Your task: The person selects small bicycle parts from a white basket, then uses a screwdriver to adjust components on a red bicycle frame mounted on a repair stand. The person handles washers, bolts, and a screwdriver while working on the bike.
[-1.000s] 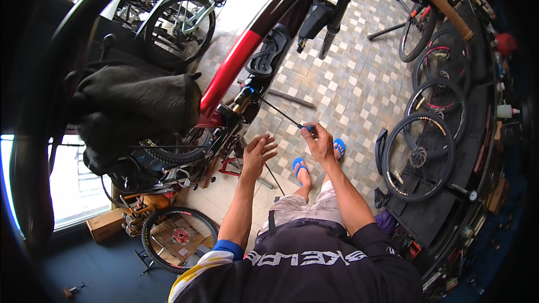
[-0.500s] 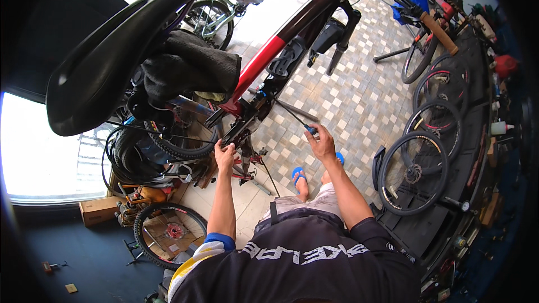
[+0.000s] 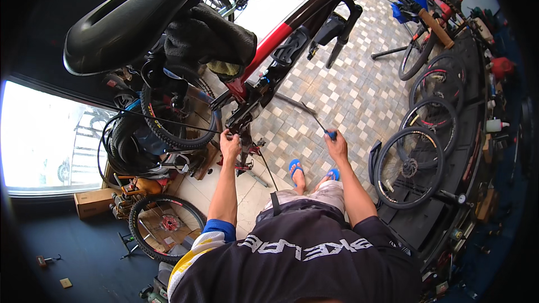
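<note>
A red and black bicycle frame [image 3: 269, 45] hangs in front of me, its black saddle [image 3: 123, 28] looming large at the upper left. My left hand [image 3: 229, 147] is closed at the rear lower end of the frame, thumb and fingers gripping a dark part there; the exact piece is hard to make out. To the right, my right hand [image 3: 337, 147] wraps around the blue-black handle of a screwdriver [image 3: 331, 134]. Its thin shaft points up and left over the tiled floor, apart from the frame. A dark grey cloth [image 3: 210, 36] is draped below the saddle.
Several loose wheels [image 3: 410, 168] lie on a black bench [image 3: 449, 191] along the right. Another wheel [image 3: 168, 227] and a cardboard box [image 3: 94, 203] are at lower left. Tires [image 3: 126, 143] pile up behind my left hand. A second bicycle with a brown grip [image 3: 437, 28] stands at upper right.
My right hand has drawn the screwdriver right, away from the frame; its shaft earlier reached close to the lower frame. My left hand stays at the frame's rear. The view has shifted slightly.
</note>
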{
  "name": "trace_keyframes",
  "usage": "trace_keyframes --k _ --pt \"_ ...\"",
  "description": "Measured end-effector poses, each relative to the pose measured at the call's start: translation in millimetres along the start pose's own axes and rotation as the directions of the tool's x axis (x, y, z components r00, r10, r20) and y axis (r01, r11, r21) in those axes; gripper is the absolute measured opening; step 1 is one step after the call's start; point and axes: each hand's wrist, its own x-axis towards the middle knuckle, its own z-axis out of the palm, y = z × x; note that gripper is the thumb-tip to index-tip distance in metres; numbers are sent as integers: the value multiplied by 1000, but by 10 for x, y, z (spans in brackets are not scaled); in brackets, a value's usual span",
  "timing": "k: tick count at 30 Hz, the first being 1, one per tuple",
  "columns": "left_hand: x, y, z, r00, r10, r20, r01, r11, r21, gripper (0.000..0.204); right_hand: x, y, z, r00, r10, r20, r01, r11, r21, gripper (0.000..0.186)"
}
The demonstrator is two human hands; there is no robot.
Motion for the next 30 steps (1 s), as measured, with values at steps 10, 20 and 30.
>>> trace_keyframes --k 10,20,30 --pt "-1531 -1451 276 767 -381 515 -39 774 631 40 -1667 994 -936 916 397 -57 -401 905 -140 39" --pt "-2706 -1889 522 704 -52 709 -431 761 485 42 -3901 1600 -1555 825 565 7 -565 825 1 35" --pt "-4362 -2448 86 420 45 907 -739 597 312 32 -5583 1499 -1644 880 469 -79 -476 871 -123 37"
